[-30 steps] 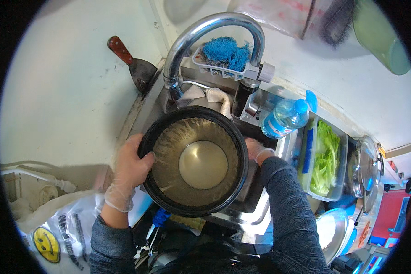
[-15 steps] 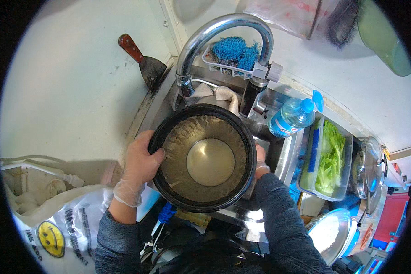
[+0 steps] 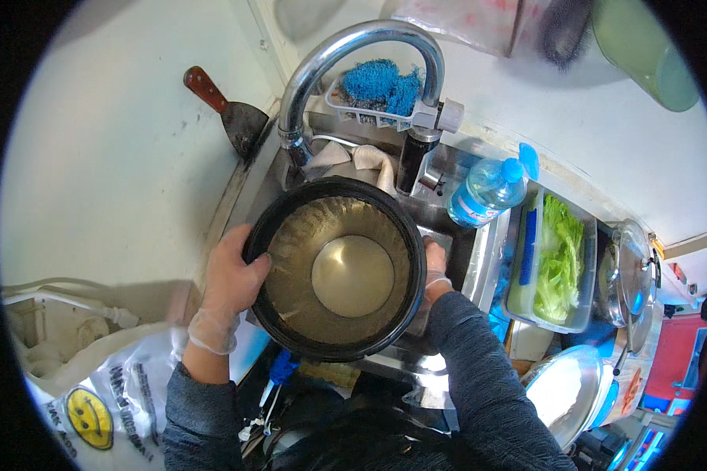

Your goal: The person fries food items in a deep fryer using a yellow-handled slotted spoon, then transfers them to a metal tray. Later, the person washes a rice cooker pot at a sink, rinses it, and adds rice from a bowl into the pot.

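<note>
Since half a second ago the view has swung, carrying everything leftward, while the black-rimmed pot (image 3: 294,292) has hardly shifted over the sink (image 3: 478,259); since a second ago the right hand (image 3: 435,261) has drawn in closer to the pot. The pot is tipped open toward the viewer, between the hands. The left hand (image 3: 232,271), thumb over the rim and fingers outside, is clamped on its near-left side. The right hand lies against or just beside the opposite side; its grip is hidden, so I cannot tell whether it is closed.

Beyond both hands, the curved tap (image 3: 359,33) crowds the pot's far rim, with a bunched cloth (image 3: 375,161) beneath and a caddy (image 3: 361,116) of blue scourers (image 3: 381,85) behind. Up and right of the right hand stands a clear blue-topped bottle (image 3: 485,195); farther right is a tub (image 3: 518,304) of leafy greens (image 3: 558,259). Beyond the left hand rests a scraper (image 3: 245,125); below it, nearer the body, is a plastic bag (image 3: 126,392).
</note>
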`<state>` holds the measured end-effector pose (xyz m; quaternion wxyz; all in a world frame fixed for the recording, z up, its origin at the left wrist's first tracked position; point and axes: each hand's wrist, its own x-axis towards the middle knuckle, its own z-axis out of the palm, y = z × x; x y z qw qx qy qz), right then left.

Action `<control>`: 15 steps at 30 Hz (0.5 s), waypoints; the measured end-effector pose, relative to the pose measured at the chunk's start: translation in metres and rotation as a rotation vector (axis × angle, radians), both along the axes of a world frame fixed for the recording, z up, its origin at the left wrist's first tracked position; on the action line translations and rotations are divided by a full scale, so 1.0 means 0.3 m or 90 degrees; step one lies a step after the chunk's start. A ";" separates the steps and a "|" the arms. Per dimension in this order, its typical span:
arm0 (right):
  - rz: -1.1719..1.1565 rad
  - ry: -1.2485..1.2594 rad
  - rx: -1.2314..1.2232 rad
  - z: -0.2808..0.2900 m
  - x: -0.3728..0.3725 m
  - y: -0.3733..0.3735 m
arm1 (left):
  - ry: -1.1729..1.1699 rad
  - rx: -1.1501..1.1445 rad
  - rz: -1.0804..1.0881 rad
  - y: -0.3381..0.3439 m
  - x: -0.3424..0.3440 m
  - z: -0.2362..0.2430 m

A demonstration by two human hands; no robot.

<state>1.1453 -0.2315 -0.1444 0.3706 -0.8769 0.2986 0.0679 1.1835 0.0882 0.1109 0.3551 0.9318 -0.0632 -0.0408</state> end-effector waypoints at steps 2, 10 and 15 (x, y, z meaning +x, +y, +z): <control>0.116 -0.123 -0.020 -0.040 -0.001 -0.045 | -0.004 -0.013 -0.005 0.002 -0.002 -0.002; -0.112 0.052 0.058 -0.046 0.016 -0.006 | -0.030 0.012 -0.026 -0.005 -0.005 0.013; 0.055 -0.102 0.103 -0.037 0.010 -0.026 | 0.000 -0.024 -0.015 0.007 0.003 -0.011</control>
